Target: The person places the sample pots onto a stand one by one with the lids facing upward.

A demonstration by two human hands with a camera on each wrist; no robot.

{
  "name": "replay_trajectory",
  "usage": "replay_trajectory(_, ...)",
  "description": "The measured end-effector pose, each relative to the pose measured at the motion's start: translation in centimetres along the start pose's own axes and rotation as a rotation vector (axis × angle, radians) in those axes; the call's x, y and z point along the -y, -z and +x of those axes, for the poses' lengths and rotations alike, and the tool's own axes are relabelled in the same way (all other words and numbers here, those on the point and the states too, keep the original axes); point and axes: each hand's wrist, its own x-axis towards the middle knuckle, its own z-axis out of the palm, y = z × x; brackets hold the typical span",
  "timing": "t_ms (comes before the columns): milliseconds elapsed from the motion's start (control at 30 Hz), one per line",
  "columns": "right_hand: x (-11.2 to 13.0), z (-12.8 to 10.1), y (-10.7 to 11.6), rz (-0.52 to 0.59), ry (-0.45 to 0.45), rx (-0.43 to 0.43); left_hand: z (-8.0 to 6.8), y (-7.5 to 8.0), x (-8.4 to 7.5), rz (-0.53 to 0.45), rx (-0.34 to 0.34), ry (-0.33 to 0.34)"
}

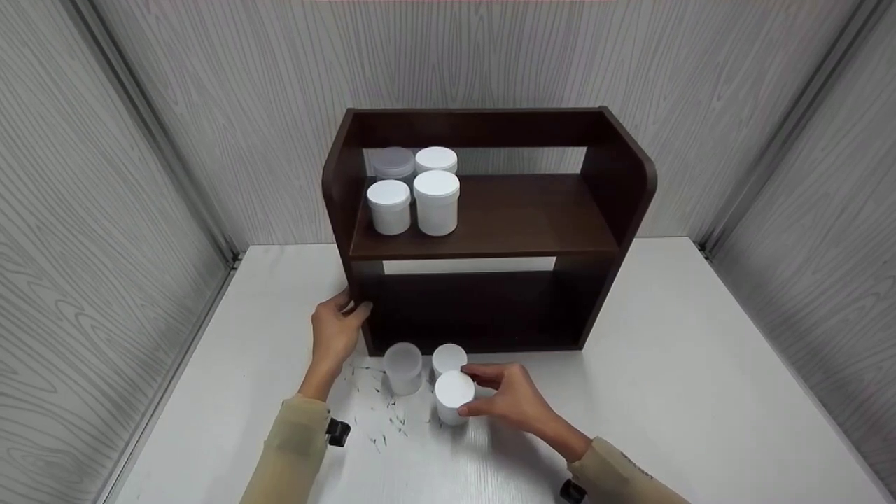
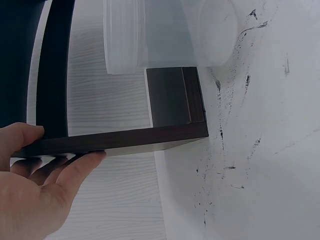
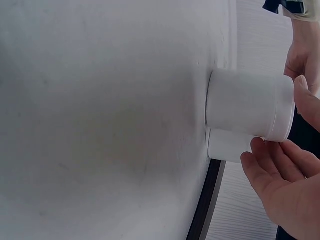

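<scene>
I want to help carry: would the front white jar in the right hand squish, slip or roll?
The front white jar probably won't squish: the right hand pinches its lid, and the wall shows no dent. It might slip a little, as its surface looks smooth. It is upright, so it likely won't roll unless it tips onto its rounded side.

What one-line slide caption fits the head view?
Left hand gripping a dark brown shelf, right hand holding a white lidded jar on the table.
</scene>
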Motion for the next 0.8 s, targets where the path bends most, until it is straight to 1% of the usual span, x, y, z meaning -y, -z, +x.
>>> replay_trajectory(167, -0.2, 0.1, -0.1, -0.039, 0.002, 0.0, 0.0, 0.0, 0.0, -0.003, -0.004, 0.003)
replay_trajectory(333, -0.3, 0.0, 0.0, -0.059, -0.001, 0.004, 0.0, 0.0, 0.0, -0.002, 0.005, -0.02)
replay_trajectory(600, -0.3, -0.6, 0.9, -0.081, 0.004, -0.008, 0.0, -0.1, 0.0, 0.003, 0.003, -0.025)
replay_trajectory(800, -0.8, -1.3, 1.8, -0.052, -0.021, -0.023, 0.0, -0.1, -0.1, 0.008, -0.006, -0.021)
